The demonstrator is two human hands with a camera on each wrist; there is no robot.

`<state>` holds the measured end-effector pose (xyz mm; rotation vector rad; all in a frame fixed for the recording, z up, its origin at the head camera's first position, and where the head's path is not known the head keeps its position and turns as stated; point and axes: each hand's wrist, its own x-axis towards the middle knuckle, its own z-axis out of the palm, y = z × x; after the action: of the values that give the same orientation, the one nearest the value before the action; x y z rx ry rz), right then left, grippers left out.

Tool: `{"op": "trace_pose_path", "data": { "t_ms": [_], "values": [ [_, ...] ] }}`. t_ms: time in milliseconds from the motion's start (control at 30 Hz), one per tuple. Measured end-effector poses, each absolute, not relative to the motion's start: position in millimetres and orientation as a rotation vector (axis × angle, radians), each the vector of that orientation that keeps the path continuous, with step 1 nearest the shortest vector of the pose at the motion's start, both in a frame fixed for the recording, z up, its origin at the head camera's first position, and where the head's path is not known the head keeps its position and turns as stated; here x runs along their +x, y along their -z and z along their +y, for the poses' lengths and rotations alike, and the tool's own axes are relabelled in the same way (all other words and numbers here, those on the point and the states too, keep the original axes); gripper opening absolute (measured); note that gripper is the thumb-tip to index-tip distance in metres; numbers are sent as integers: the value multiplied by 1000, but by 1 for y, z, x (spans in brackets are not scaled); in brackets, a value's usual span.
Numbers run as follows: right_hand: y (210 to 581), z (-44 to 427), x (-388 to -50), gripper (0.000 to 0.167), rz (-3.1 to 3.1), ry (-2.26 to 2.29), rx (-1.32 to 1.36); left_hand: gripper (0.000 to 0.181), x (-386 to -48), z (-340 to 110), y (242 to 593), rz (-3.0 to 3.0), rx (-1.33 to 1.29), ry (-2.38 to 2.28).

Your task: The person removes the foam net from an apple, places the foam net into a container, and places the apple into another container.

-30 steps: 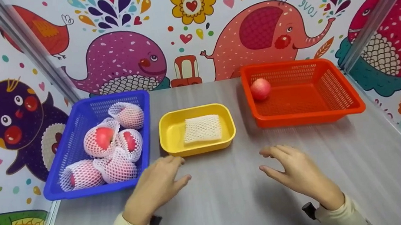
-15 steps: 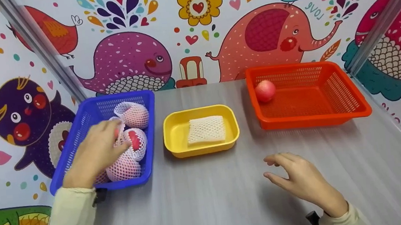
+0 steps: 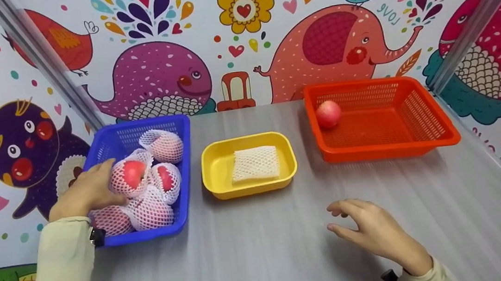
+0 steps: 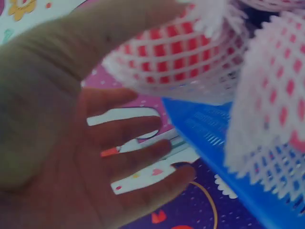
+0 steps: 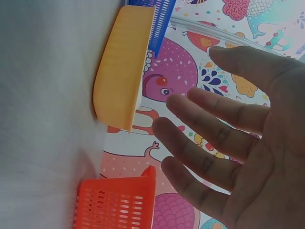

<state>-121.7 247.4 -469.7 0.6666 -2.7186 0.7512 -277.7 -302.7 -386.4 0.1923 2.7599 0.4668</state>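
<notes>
My left hand [image 3: 87,189] reaches over the left side of the blue basket [image 3: 181,203], beside an apple in a white foam net [image 3: 133,174]. In the left wrist view the fingers of the left hand [image 4: 95,143] are spread and extended, and the thumb lies near a netted apple [image 4: 176,57]; whether it touches cannot be told. Several other netted apples lie in the same basket, one at its back [image 3: 165,147]. Above the table at the right, my right hand [image 3: 376,227] hovers with relaxed fingers and holds nothing.
A yellow tray [image 3: 213,188] with flat white foam netting [image 3: 255,163] stands mid-table. Back right is a red basket [image 3: 391,151] with one bare apple [image 3: 328,114] in its left corner. Patterned panels [image 3: 246,57] wall the grey table [image 3: 253,252] at the back and sides.
My left hand has moved left from in front of the yellow tray, passing over the netted apples to the blue basket's left side. The right hand has stayed almost in place.
</notes>
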Motion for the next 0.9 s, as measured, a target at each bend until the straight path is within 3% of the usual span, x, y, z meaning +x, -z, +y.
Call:
{"op": "trace_pose_path", "data": {
  "t_ms": [500,900],
  "values": [
    [475,250,-116,25,-2776,-827,637,101,-284,-290,397,2876,280,-441],
    [476,253,-113,23,-2822,-846,584,107,-274,-270,371,3089,360,-270]
  ]
}}
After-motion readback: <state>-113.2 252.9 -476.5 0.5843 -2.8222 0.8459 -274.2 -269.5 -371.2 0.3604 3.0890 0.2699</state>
